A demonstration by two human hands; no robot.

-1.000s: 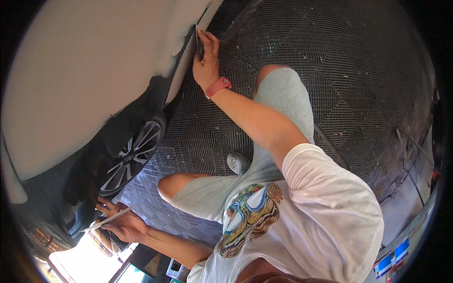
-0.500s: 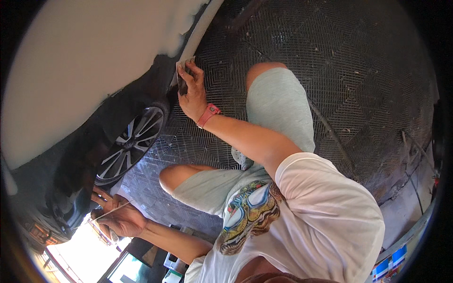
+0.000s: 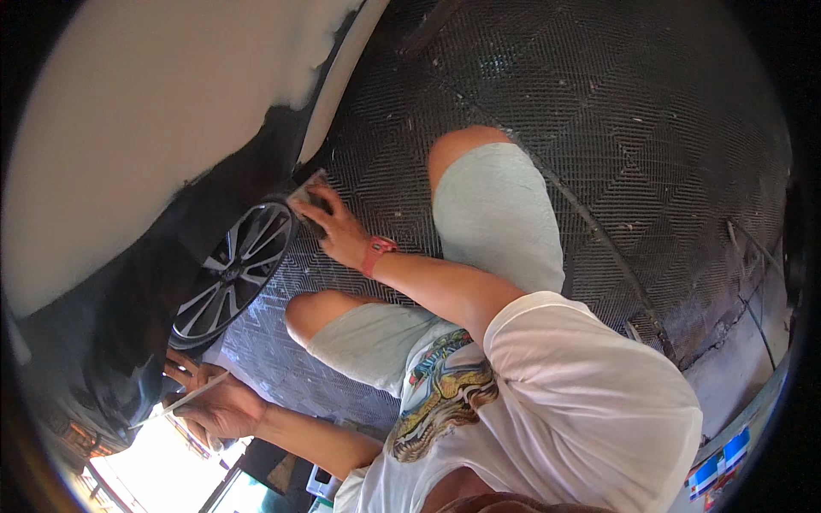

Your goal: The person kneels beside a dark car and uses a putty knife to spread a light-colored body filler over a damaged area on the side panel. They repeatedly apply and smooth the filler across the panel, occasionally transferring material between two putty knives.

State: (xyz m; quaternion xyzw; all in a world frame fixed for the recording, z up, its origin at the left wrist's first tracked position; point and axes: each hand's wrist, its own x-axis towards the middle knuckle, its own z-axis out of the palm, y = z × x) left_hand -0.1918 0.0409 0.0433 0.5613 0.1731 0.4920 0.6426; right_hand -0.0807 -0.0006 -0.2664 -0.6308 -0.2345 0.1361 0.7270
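My right hand [image 3: 336, 229], with a red watch at the wrist, is closed on a flat grey spreader [image 3: 308, 185]. Its edge is at the lower end of a pale sill strip on the car, just ahead of the wheel [image 3: 235, 272]; whether it touches is unclear. At lower left, my left hand [image 3: 224, 409] is turned palm up. It grips a thin, pale flat plate [image 3: 184, 400], seen nearly edge-on, so its face is hidden. The car's body panel [image 3: 145, 128] is matt beige above and dark below, with an uneven border between them.
Dark ribbed floor tiles [image 3: 616, 154] spread under my bent legs. A dark hose or cable [image 3: 590, 218] runs across them on the right. A blue and white package [image 3: 723, 466] stands at lower right. Bright light and several items are behind my left hand.
My right hand has drawn the spreader down along the sill toward the wheel. The plate in my left hand has tilted and shows a little broader. The view has shifted slightly.
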